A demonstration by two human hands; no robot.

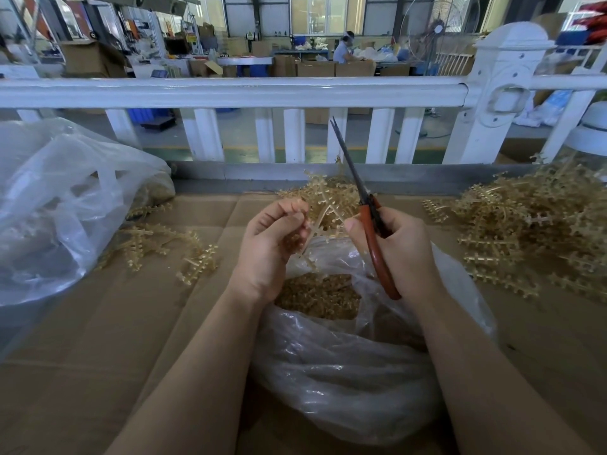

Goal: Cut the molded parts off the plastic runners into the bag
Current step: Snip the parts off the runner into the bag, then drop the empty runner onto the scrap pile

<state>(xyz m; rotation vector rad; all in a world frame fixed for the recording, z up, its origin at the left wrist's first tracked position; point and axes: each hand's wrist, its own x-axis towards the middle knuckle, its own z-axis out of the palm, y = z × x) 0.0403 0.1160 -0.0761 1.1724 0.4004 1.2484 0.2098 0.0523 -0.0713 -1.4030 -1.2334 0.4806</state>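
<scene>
My left hand (274, 246) pinches a thin yellowish plastic runner (320, 221) above the open clear bag (345, 372). Inside the bag lies a heap of small tan cut parts (317, 295). My right hand (399, 249) grips red-handled scissors (369, 221), their dark blades pointing up and away, only slightly apart at the tips. The blades are clear of the runner. Both hands hover just over the bag's mouth.
A big pile of uncut runners (532, 224) lies at the right, another pile (328, 192) behind the hands, and a few runners (164, 244) at the left. A large clear bag (65, 198) sits at far left. Cardboard (131, 339) covers the table; a white railing (230, 91) stands behind.
</scene>
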